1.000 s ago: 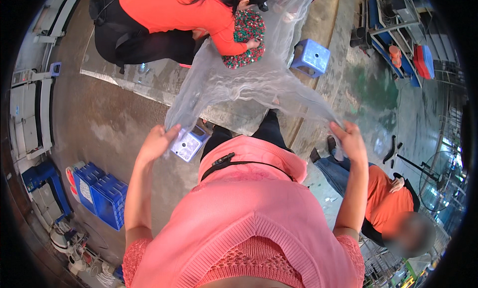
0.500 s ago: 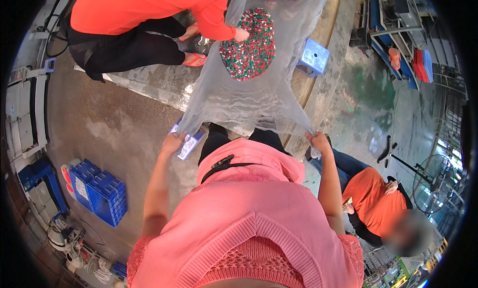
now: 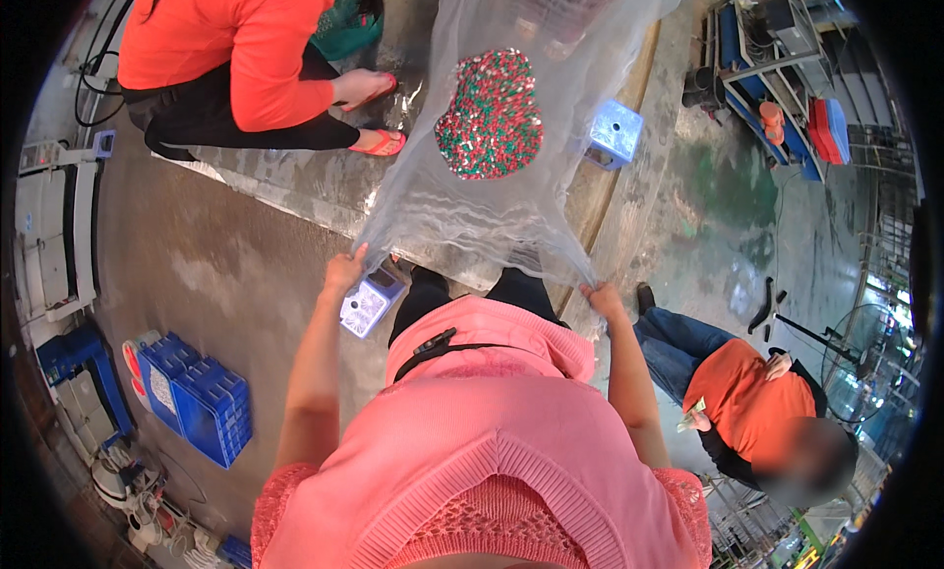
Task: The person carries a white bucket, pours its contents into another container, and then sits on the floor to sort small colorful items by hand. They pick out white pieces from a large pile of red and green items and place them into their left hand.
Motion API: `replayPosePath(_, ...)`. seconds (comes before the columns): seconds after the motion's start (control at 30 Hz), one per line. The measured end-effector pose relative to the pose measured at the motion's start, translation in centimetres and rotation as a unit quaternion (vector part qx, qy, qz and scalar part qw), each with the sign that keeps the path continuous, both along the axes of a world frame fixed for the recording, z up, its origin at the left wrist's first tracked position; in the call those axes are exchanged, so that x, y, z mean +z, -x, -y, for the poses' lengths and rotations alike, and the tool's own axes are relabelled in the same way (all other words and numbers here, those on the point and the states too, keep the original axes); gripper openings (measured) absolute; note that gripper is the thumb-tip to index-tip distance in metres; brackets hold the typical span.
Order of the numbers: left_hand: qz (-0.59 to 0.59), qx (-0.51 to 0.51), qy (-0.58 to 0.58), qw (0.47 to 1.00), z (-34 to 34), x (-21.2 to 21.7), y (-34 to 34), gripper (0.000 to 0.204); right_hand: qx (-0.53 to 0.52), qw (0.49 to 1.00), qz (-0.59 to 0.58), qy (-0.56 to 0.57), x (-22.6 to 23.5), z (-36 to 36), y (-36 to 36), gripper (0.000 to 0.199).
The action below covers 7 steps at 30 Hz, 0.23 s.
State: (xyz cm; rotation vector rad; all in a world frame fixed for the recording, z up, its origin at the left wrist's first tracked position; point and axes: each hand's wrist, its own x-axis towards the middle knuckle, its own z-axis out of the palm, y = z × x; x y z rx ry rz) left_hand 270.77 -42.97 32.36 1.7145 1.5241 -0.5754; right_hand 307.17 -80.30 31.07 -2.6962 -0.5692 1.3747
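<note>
A sheer whitish mesh net (image 3: pixel 472 210) stretches away from me over a low platform. My left hand (image 3: pixel 345 270) is closed on its near left corner, and my right hand (image 3: pixel 603 300) grips the near right corner. Between them the near edge sags in folds. Farther out, a heap of small red, green and white pieces (image 3: pixel 490 117) lies in the net; they are too small to name surely. At the far left a co-worker in an orange top (image 3: pixel 265 38) crouches beside the net, a hand low near the feet.
Behind my left hand sits a small pale-blue stool (image 3: pixel 369 303); a blue stool (image 3: pixel 616 133) stands right of the net. Blue crates (image 3: pixel 202 392) are on the floor at left. Another person in orange (image 3: pixel 752 397) is at right, near a fan (image 3: pixel 865 358). A rack (image 3: pixel 772 77) stands far right.
The co-worker's hand has left the heap and drawn back left. The heap has shifted nearer to me and changed outline. My right hand has moved slightly inward and nearer, still gripping the net.
</note>
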Motion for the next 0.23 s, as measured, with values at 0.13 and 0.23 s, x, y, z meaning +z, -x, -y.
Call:
replayPosePath(0.13,-0.016,-0.026,-0.060,0.998,0.4,-2.4,-2.3,0.067,-0.008,0.999,-0.007,-0.044,-1.0,-2.1,1.7,0.054)
replayPosePath(0.23,-0.018,-0.059,-0.048,0.997,0.5,-2.2,-4.1,0.068,0.013,0.999,-0.014,-0.027,-1.5,-3.4,2.1,0.055)
